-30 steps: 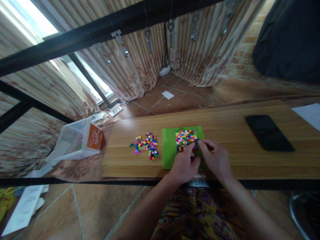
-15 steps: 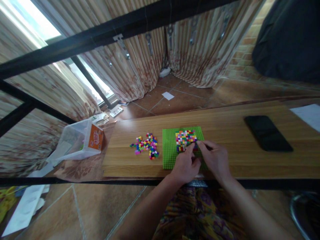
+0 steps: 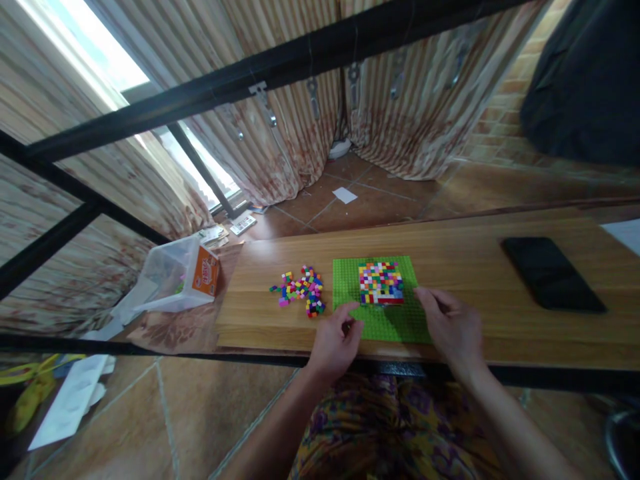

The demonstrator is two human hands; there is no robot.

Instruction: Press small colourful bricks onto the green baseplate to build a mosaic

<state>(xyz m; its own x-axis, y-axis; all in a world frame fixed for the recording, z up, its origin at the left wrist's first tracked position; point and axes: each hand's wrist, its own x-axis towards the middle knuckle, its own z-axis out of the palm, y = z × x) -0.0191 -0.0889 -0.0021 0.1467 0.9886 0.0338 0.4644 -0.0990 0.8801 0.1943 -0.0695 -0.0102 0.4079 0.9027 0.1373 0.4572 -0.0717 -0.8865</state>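
Note:
A green studded baseplate (image 3: pixel 345 283) lies on the wooden tabletop. On it sits a tight block of small multicoloured bricks (image 3: pixel 381 280), with a red and white row along its near side. My left hand (image 3: pixel 336 339) hovers at the plate's near left edge, thumb and forefinger apart with nothing seen between them. Beside the plate's right edge is my right hand (image 3: pixel 453 327), its forefinger reaching towards the block but clear of it. Its fingers are loosely bent, and no brick shows in them. Left of the plate lies a loose pile of small bricks (image 3: pixel 303 288).
A black phone (image 3: pixel 553 273) rests on the right of the wooden table (image 3: pixel 475 257). Beyond the table's left end stands a clear plastic box (image 3: pixel 170 273) with an orange label. A black metal bar (image 3: pixel 210 93) crosses in front of striped curtains (image 3: pixel 310 153).
Both my hands have drawn back from the brick block, the left one to the left and the right one to the right. The whole block now shows. The view has shifted slightly.

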